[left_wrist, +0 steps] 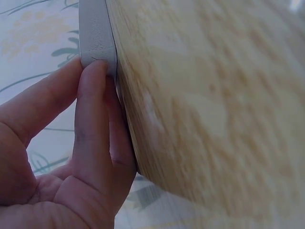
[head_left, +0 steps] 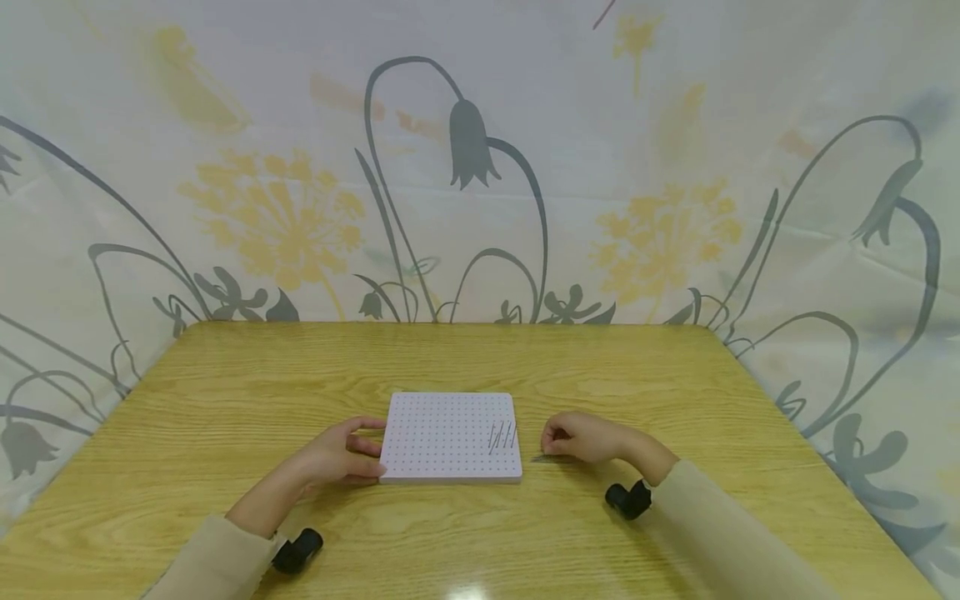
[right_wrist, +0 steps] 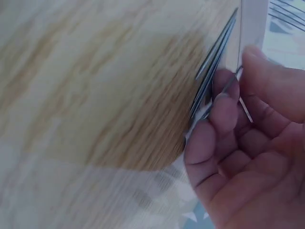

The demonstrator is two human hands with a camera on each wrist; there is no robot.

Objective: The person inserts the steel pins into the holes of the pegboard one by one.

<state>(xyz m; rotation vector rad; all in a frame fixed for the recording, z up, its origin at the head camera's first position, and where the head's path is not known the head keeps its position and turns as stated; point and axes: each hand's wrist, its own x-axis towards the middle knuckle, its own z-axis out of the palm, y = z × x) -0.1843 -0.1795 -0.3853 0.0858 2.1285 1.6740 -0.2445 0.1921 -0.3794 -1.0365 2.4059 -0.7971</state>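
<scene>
A white board point(head_left: 450, 435) with a grid of small holes lies flat on the table. My left hand point(head_left: 341, 454) rests against its left edge, thumb at the near corner. In the left wrist view, straight fingers point(left_wrist: 93, 109) touch the board's side point(left_wrist: 97, 33). Several thin metal pins point(head_left: 501, 436) stand slanted at the board's right side. Just right of the board, my right hand point(head_left: 585, 436) pinches a thin metal pin point(right_wrist: 230, 84) between thumb and fingertips. Beneath those fingers a small bunch of similar pins point(right_wrist: 217, 59) lies on the table.
The wood-grain table point(head_left: 300, 367) reaches back to a flower-patterned cloth point(head_left: 600, 250). Black wrist cameras sit on the left wrist point(head_left: 298, 551) and the right wrist point(head_left: 628, 499).
</scene>
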